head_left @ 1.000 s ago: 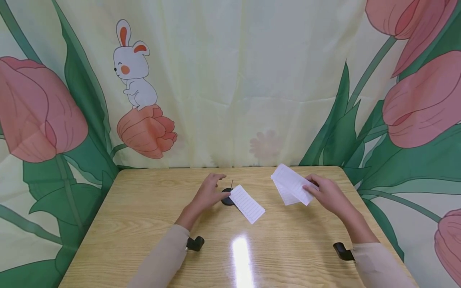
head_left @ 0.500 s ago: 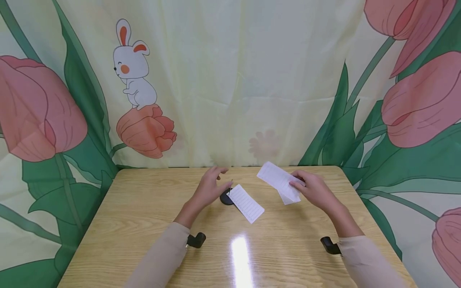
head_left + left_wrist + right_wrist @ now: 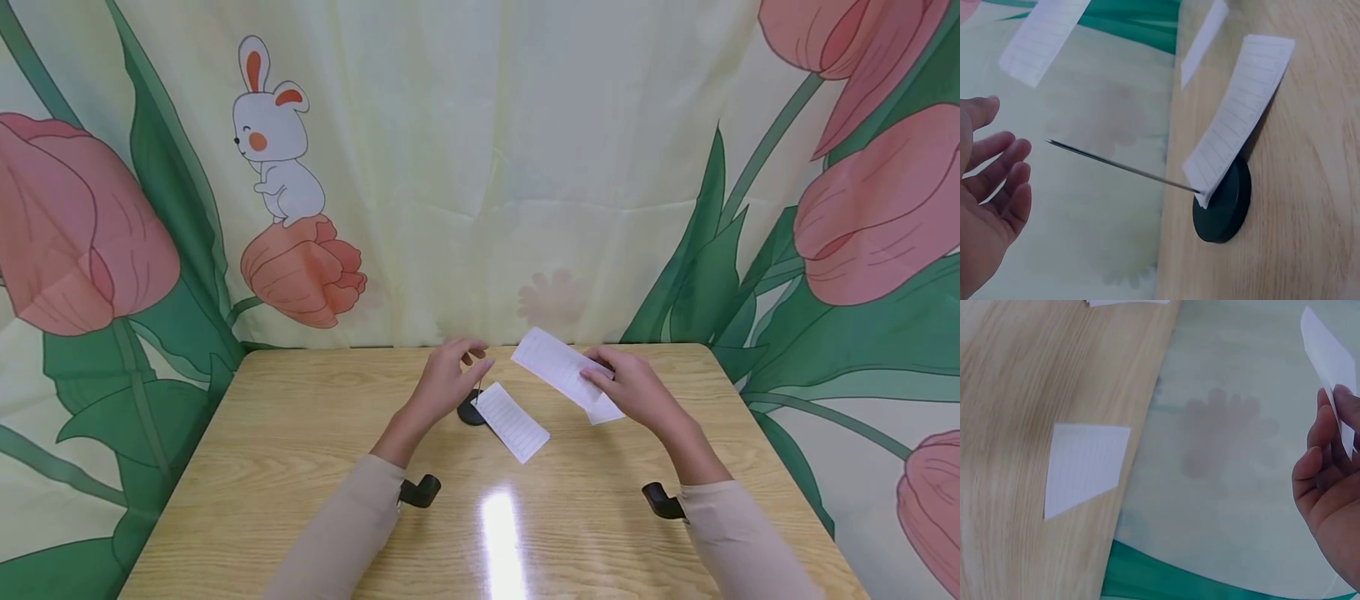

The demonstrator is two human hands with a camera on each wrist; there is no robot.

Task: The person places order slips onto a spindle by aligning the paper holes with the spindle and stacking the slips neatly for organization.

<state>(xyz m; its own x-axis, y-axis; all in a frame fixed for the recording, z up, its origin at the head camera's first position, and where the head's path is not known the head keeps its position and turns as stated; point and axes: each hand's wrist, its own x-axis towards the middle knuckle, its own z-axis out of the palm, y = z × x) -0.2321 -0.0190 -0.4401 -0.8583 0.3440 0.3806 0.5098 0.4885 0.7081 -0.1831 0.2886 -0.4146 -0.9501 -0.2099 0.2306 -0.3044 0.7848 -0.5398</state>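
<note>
A receipt spike with a round black base (image 3: pixel 469 412) stands on the table, its thin metal rod (image 3: pixel 1122 166) pointing up. Lined white paper slips (image 3: pixel 512 422) are pierced at one end by the rod and lie low against the base. My left hand (image 3: pixel 445 381) hovers around the rod's tip, fingers loosely bent, holding nothing; the left wrist view shows a gap between fingers and tip. Between thumb and fingers my right hand (image 3: pixel 636 385) pinches a white paper slip (image 3: pixel 551 364) above the table. Beneath it another slip (image 3: pixel 1085 465) lies flat on the wood.
The wooden table (image 3: pixel 300 467) ends at its back edge against a curtain (image 3: pixel 480 167) printed with tulips and a rabbit. Black wrist mounts (image 3: pixel 420 492) stick out from both sleeves. A bright light reflection shows on the table's front middle.
My right hand has moved left with its slip, towards the spike, uncovering part of the slip on the table. My left hand has risen slightly and shifted right towards the rod's tip.
</note>
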